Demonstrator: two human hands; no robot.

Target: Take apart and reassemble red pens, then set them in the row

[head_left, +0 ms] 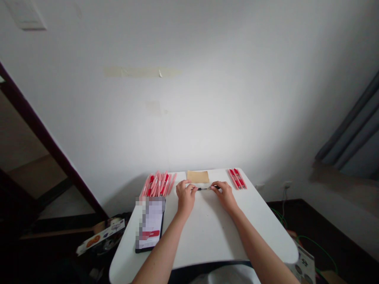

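Above the white table my left hand (186,195) pinches the left end of a slim black pen (203,189). At its other end, the fingers of my right hand (223,194) are closed on a black part. A pale, thin stretch shows between the two hands; whether the parts are joined there I cannot tell. Just beyond the hands lies a tan rectangular piece (197,176). Left of my left hand is a pile of pink and red pens (156,184). Right of my right hand several similar red and pink pens (237,178) lie side by side.
A phone or tablet (150,225) lies at the left of the white table (207,236), partly blurred out. The table's far edge meets a wall (207,118). Boxes and bags lie on the floor to the left, green cables (319,248) to the right.
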